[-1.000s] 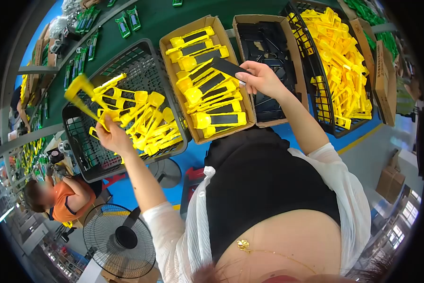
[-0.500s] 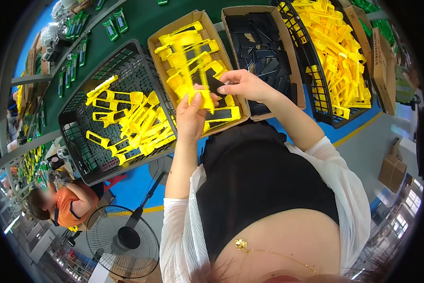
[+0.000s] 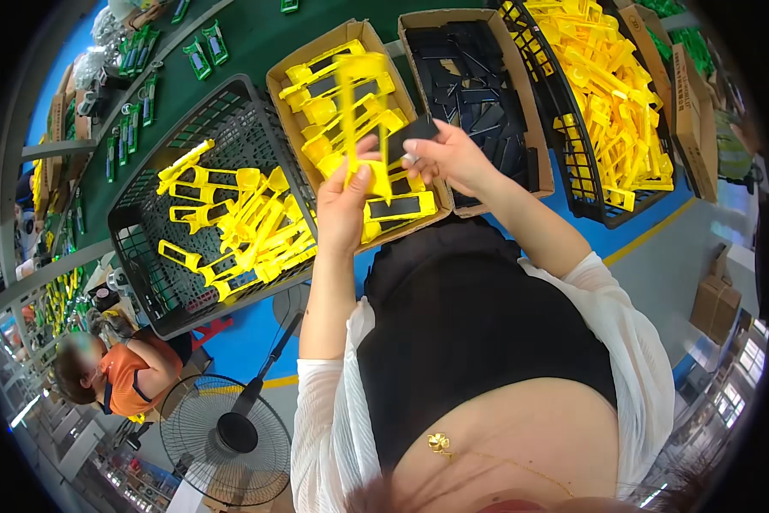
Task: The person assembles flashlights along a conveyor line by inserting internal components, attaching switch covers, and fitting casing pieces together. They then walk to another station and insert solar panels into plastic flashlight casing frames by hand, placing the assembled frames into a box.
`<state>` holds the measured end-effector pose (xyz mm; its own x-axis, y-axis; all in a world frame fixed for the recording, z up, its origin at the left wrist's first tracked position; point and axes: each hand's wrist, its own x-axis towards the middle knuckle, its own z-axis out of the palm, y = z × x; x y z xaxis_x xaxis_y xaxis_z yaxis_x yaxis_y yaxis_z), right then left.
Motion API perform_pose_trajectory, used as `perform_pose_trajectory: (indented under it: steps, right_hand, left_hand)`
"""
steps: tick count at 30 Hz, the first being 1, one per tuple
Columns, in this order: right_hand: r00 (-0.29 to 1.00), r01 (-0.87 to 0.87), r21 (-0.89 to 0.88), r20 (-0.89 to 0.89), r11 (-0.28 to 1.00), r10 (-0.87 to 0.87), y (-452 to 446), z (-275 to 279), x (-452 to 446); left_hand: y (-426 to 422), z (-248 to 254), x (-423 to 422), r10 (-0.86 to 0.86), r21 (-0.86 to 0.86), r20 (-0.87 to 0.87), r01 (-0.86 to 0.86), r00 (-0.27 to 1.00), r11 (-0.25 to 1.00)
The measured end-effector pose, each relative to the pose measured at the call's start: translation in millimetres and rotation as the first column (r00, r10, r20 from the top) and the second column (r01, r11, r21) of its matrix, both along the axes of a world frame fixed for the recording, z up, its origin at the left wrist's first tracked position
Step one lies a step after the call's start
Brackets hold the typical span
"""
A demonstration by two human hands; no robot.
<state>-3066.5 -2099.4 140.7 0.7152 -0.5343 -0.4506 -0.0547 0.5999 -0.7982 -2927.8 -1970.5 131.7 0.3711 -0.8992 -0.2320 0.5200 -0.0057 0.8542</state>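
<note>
My left hand (image 3: 344,205) is closed around the lower end of a yellow plastic frame (image 3: 376,177), which stands up from my fingers and is smeared by motion. Between the thumb and fingers of my right hand (image 3: 457,161) is a small flat black panel (image 3: 416,133), held just right of the yellow frame and tilted. Whether panel and frame touch, I cannot tell. Below both hands lies a cardboard box (image 3: 282,101) of yellow frames, some with black panels in their openings. Beside it, a second cardboard box (image 3: 542,162) holds many loose black panels.
A black crate (image 3: 149,316) with yellow frames stands at left, another black crate (image 3: 572,162) heaped with yellow parts at right. Green pieces (image 3: 198,60) lie on the green bench (image 3: 256,43). A floor fan (image 3: 236,433) and a person in orange (image 3: 136,376) are lower left.
The black panel in my right hand has shifted up and right, showing more of itself. The yellow frame in my left hand has turned more upright, and its opening faces me more.
</note>
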Motion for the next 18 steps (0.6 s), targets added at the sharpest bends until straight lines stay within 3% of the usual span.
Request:
perform_pose_trajectory:
  steps: [2,5,6,9,10,14,18]
  right_hand:
    - [1.000,0.023,0.062,0.004,0.998,-0.023,7.9,2.6,-0.8]
    - [0.952,-0.275,-0.196,-0.189,0.941,0.239,-7.7,9.2,-15.1]
    - [0.922,-0.359,-0.245,-0.240,0.901,0.303,-13.0,11.8,-22.4]
    - [0.772,-0.618,-0.265,-0.382,0.740,0.508,-30.7,19.1,-43.8]
    - [0.785,-0.606,-0.277,-0.361,0.746,0.504,-30.7,26.6,-46.6]
    - [0.903,-0.418,-0.142,-0.170,0.897,0.394,-18.6,24.4,-42.2]
    - [0.882,-0.407,-0.063,-0.286,0.911,0.375,-4.4,9.5,-29.3]
  left_hand:
    - [5.9,-3.2,-4.6,-0.037,0.116,0.100,0.026,0.994,0.993]
    - [13.0,-4.0,1.3,-0.082,0.201,0.019,0.076,0.996,0.977]
    - [14.1,-5.3,4.9,-0.085,0.186,0.181,0.051,0.980,0.981]
    - [21.1,2.6,25.4,-0.153,0.303,0.406,0.025,0.901,0.953]
    - [21.1,6.8,28.5,-0.159,0.353,0.438,-0.006,0.885,0.936]
    - [24.4,-4.2,43.0,-0.345,0.446,0.425,0.138,0.837,0.885]
    - [22.5,2.7,33.9,-0.385,0.419,0.388,0.213,0.837,0.883]
